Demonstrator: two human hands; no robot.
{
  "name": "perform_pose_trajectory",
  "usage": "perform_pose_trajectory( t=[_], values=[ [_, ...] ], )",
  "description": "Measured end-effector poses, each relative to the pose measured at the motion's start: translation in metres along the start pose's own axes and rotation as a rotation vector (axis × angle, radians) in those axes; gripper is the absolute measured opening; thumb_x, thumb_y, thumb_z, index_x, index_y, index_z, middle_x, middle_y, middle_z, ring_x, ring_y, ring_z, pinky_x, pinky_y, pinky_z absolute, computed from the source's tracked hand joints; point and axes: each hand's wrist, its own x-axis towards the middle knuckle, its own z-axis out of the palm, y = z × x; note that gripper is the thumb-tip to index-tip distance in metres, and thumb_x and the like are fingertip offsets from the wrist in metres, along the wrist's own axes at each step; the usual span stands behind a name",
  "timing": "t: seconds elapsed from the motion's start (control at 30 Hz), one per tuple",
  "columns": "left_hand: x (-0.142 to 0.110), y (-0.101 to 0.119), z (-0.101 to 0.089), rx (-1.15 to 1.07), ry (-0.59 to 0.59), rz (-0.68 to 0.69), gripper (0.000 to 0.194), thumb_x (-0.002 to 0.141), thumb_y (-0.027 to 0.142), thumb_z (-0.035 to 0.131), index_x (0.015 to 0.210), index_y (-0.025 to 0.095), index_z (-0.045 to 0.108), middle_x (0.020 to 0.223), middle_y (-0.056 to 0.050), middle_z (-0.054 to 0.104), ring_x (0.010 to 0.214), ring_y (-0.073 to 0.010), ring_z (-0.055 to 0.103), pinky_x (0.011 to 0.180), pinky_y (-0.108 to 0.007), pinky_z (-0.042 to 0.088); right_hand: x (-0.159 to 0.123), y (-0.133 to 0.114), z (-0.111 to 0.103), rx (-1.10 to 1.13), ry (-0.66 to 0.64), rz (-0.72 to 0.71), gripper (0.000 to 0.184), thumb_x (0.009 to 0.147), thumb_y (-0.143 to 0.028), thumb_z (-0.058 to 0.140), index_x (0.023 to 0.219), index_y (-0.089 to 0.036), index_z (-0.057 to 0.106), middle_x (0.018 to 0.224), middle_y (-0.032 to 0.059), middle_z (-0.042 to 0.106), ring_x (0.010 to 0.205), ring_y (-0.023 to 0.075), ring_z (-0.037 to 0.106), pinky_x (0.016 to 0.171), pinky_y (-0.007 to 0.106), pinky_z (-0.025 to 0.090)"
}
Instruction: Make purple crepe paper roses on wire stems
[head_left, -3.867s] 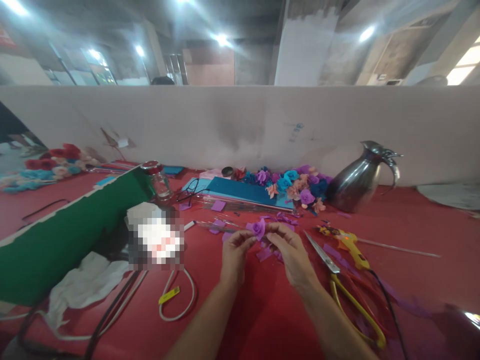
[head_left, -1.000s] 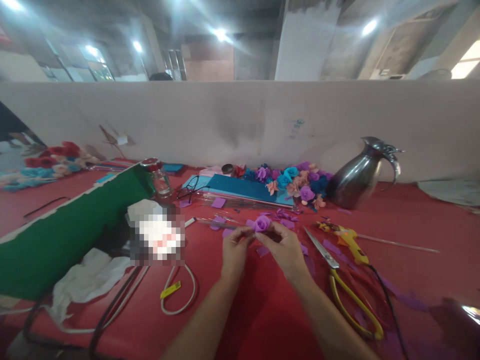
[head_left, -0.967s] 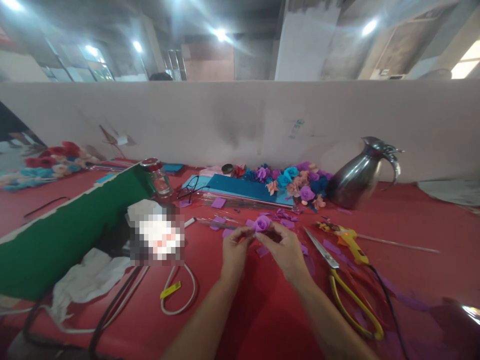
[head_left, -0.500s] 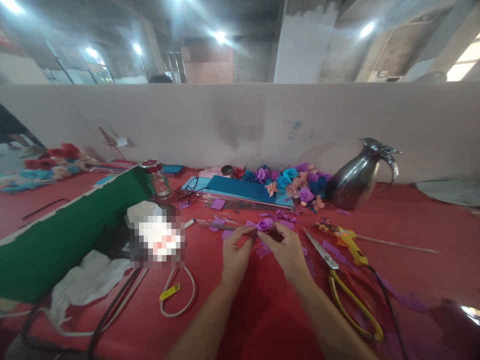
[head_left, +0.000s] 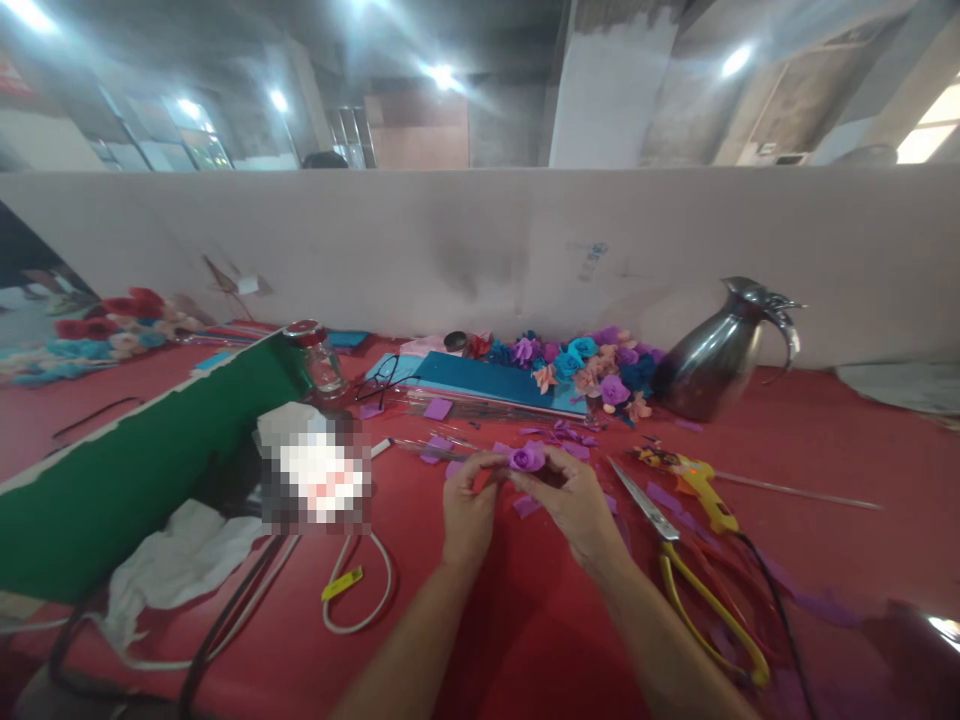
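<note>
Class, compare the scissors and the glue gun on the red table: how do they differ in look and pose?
The scissors have long metal blades and thin yellow loop handles; the glue gun is a chunky yellow body trailing a black cord. The scissors lie nearer the person; the glue gun lies farther back. Both rest untouched on the table, right of the right hand.

Landmark: metal jug (head_left: pixel 718 362), one, at the wall.
Hands: two, left of the jug, nearer the camera.
Purple flower in the hands (head_left: pixel 528 458): one.
Scissors (head_left: pixel 686 575): one pair, in front of the jug.
Glue gun (head_left: pixel 694 482): one, in front of the jug.
Glass jar (head_left: pixel 318 358): one, far left of the jug.
Flower pile (head_left: pixel 581 367): one, just left of the jug; count unclear.
</note>
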Motion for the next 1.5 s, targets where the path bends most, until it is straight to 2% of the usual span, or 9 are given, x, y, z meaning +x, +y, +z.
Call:
perform_pose_trajectory(
  t=[0.1,0.23,0.57,0.67,0.8,1.0,1.2,1.4,1.5],
  values=[
    [0.001,-0.001,0.0,-0.037,-0.006,-0.029,0.009,0.064,0.019,0.073,0.073,0.02,0.075,0.076,-0.003,0.071,0.077,-0.0176,0.063,0.078,-0.03,0.05,-0.001,-0.004,-0.007,0.032,-0.043,0.019,0.02,0.071,-0.028,0.065,0.088,-0.02,0.072,0.073,0.0006,0.068,0.068,0.0158,0.059,0.063,0.027,0.047],
    [0.0,-0.001,0.0,-0.029,-0.054,-0.04,0.01,0.062,0.016,0.072,0.071,0.02,0.074,0.076,-0.003,0.07,0.077,-0.0179,0.062,0.076,-0.029,0.049,-0.002,-0.009,-0.012,0.131,-0.011,0.093,0.029,0.08,-0.042,0.056,0.084,-0.019,0.074,0.073,0.0034,0.068,0.065,0.0155,0.056,0.055,0.025,0.043],
    [0.0,0.003,0.0,0.035,-0.143,-0.016,0.013,0.064,0.012,0.068,0.07,0.021,0.075,0.077,-0.003,0.069,0.078,-0.0175,0.062,0.075,-0.028,0.048,0.0,-0.014,-0.01,0.1,0.093,0.034,0.019,0.066,-0.033,0.074,0.081,-0.021,0.075,0.072,0.001,0.069,0.065,0.0136,0.057,0.062,0.027,0.046],
    [-0.001,0.004,0.0,0.031,-0.13,-0.019,0.014,0.064,0.012,0.067,0.071,0.021,0.075,0.077,-0.003,0.07,0.078,-0.0173,0.062,0.075,-0.028,0.048,0.0,-0.016,-0.011,0.168,0.154,0.01,0.024,0.063,-0.032,0.077,0.084,-0.021,0.073,0.078,0.0015,0.07,0.07,0.0148,0.06,0.068,0.029,0.049],
    [-0.001,0.003,0.002,-0.031,-0.058,-0.067,0.007,0.063,0.016,0.072,0.07,0.019,0.073,0.074,-0.002,0.07,0.075,-0.0169,0.062,0.076,-0.029,0.049,-0.001,-0.012,-0.007,0.211,0.271,-0.027,0.02,0.069,-0.032,0.071,0.085,-0.021,0.07,0.077,0.0003,0.069,0.068,0.0135,0.06,0.065,0.027,0.048],
    [0.0,-0.002,0.002,-0.115,0.012,-0.117,0.016,0.063,0.022,0.077,0.078,0.018,0.073,0.079,-0.003,0.071,0.078,-0.0164,0.063,0.078,-0.029,0.049,0.001,0.011,0.005,-0.057,0.065,0.04,0.02,0.066,-0.031,0.069,0.082,-0.019,0.073,0.08,0.0049,0.073,0.075,0.0208,0.065,0.073,0.034,0.05],
    [-0.001,-0.003,0.001,-0.038,-0.001,-0.039,0.01,0.067,0.024,0.075,0.076,0.019,0.073,0.08,-0.003,0.068,0.08,-0.0167,0.062,0.079,-0.029,0.049,0.004,0.024,0.006,-0.185,0.085,-0.069,0.019,0.073,-0.033,0.065,0.082,-0.021,0.076,0.083,0.0047,0.074,0.078,0.0212,0.066,0.072,0.033,0.051],
    [-0.001,0.001,-0.001,0.11,-0.067,0.031,0.025,0.065,0.026,0.078,0.089,0.02,0.074,0.086,-0.005,0.066,0.084,-0.0181,0.061,0.084,-0.032,0.048,0.006,0.025,0.002,-0.191,0.068,-0.066,0.023,0.071,-0.027,0.06,0.086,-0.022,0.077,0.085,0.0049,0.075,0.076,0.021,0.066,0.07,0.031,0.052],
    [0.0,0.003,-0.001,0.195,-0.069,0.09,0.021,0.067,0.03,0.076,0.086,0.021,0.075,0.086,-0.004,0.064,0.085,-0.018,0.06,0.083,-0.032,0.047,0.006,0.024,0.002,-0.199,0.045,-0.055,0.022,0.071,-0.027,0.06,0.084,-0.022,0.077,0.08,0.004,0.075,0.074,0.0208,0.067,0.069,0.031,0.052]
  ],
)
